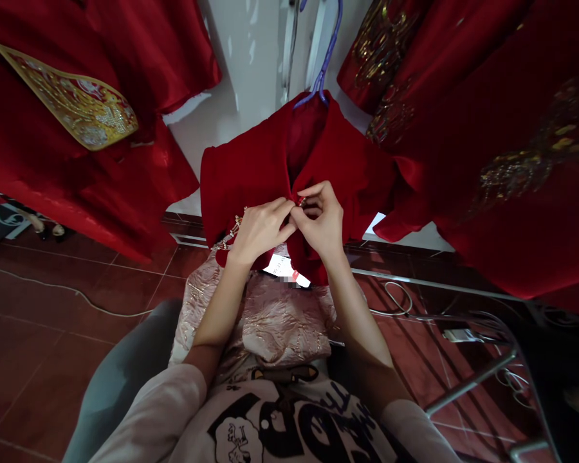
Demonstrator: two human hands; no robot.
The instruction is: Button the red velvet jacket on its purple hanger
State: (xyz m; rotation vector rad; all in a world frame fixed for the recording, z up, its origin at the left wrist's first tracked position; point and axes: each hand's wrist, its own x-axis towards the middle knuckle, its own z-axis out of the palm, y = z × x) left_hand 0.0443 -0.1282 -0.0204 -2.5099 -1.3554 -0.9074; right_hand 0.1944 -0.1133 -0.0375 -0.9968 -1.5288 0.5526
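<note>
A short red jacket [244,167] hangs in front of me on a purple hanger [324,67], its collar making a V. At the bottom of that V, my left hand [263,228] is closed, thumb and fingers pinching the jacket's front edge. Right beside it, my right hand [321,218] pinches the same edge, fingers curled, around a small shiny red-and-gold piece [301,202] that is mostly hidden. Beaded trim [235,226] shows by my left wrist. Below the hands, a phone [284,269] with a lit screen rests on crinkled pink shiny fabric [284,321] over my lap.
Red garments with gold embroidery hang at the left [168,51] and the right [463,161]. A white cable [77,290] crosses the tiled floor [43,360]. A metal-framed chair [477,382] stands at the lower right, near a white plug [460,335].
</note>
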